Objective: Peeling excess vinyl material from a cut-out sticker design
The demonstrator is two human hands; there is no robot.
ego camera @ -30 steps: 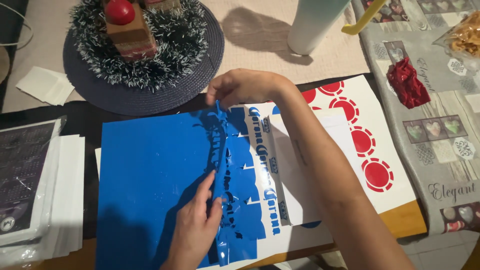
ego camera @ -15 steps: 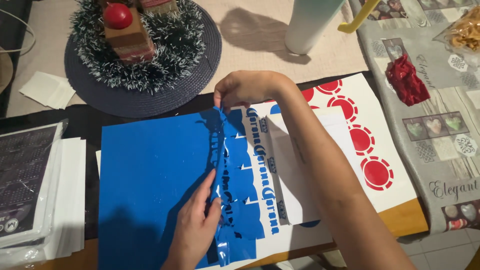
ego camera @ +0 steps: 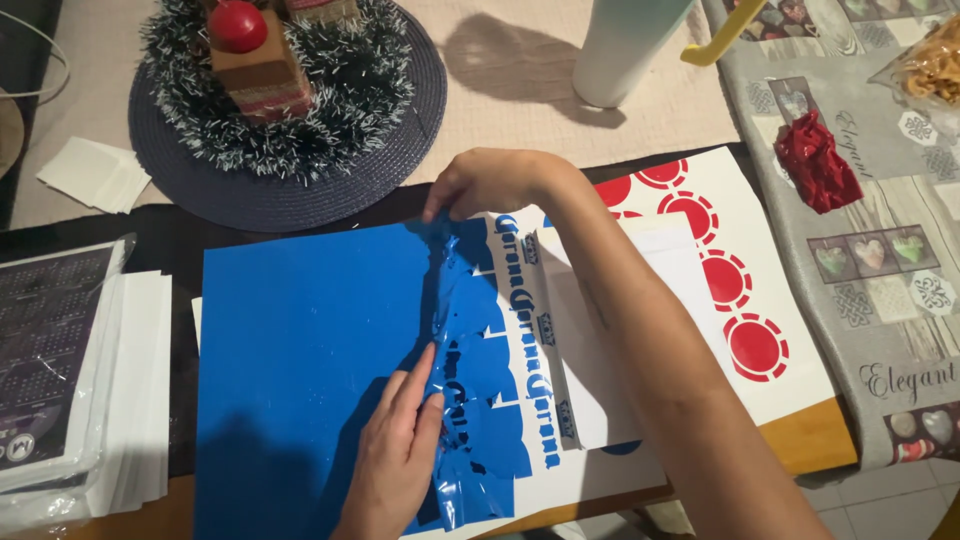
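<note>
Two hands: both at work on one blue vinyl sheet (ego camera: 300,370), along the crumpled strip of lifted film (ego camera: 455,340) that runs down its right part.
Left hand (ego camera: 395,450): nearest the camera, fingers stretched out flat and close together, pressing on the sheet with the fingertips touching the lifted film's left edge.
Right hand (ego camera: 490,182): farther up, fingers pinched shut on the top end of the lifted film, the forearm crossing the white backing diagonally.
Blue vinyl sheet: lies flat on a dark table (ego camera: 190,240); to the right of the film, cut dark-blue lettering (ego camera: 535,340) stays on white backing.
Left edge: a stack of white sheets (ego camera: 130,400) with a dark printed card in clear wrap on top.
Right side: a white sheet with red round stickers (ego camera: 740,300), partly under the forearm.
Farther right: a crumpled red scrap (ego camera: 815,160) on a patterned grey cloth (ego camera: 900,250).
Far end: a round dark placemat (ego camera: 290,190) bearing a tinsel wreath (ego camera: 330,100), and a white roll (ego camera: 625,50) standing upright.
</note>
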